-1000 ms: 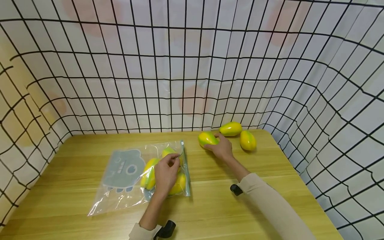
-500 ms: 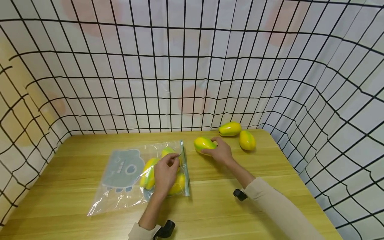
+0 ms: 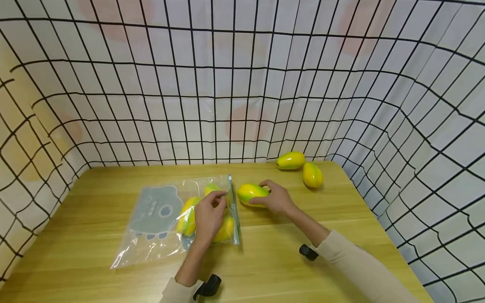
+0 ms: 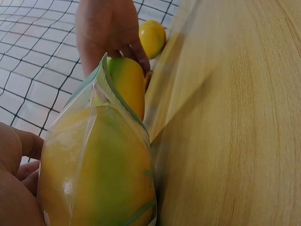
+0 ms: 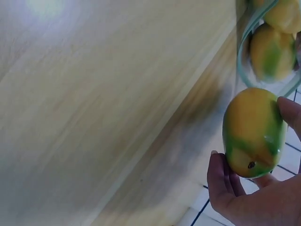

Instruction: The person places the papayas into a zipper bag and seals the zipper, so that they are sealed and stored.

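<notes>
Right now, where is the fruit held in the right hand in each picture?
Head: the fruit is below centre, slightly right, beside the clear bag.
Left wrist: fruit above centre, slightly left, partly behind the bag.
Right wrist: fruit on the right, slightly below centre.
Shared landmark: the bag's teal zip edge, near the fruit in every view.

Even light filled the head view; glare streaked the bag (image 3: 155, 210), and the gridded backdrop (image 3: 223, 84) bowed near the edges. In the left wrist view, shadow slanted over the counter (image 4: 225, 141); the right wrist view looked hazy, glaring top left.
</notes>
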`<control>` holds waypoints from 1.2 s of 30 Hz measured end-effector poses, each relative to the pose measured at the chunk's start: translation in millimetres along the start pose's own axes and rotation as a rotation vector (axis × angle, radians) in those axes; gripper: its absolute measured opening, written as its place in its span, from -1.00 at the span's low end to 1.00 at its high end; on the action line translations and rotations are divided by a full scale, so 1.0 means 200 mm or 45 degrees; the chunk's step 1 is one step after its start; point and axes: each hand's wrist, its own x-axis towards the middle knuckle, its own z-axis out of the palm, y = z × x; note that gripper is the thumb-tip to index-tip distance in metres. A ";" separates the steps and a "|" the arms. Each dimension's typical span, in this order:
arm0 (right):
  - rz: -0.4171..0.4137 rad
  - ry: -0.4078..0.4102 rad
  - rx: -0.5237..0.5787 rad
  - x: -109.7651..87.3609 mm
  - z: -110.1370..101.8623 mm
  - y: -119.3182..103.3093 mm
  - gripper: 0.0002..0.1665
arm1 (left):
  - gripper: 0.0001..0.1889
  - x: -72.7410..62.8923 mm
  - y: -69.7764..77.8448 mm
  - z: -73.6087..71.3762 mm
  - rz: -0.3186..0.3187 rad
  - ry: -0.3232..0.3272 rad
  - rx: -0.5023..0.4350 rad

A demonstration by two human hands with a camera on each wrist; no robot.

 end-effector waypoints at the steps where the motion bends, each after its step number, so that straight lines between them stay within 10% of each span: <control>1: -0.005 -0.013 -0.001 0.00 0.00 -0.01 -0.16 | -0.80 0.00 0.00 0.00 0.002 -0.002 -0.002; 36: -0.023 -0.193 0.044 -0.06 0.06 -0.09 -0.17 | -0.80 0.01 0.00 0.00 -0.006 -0.019 0.012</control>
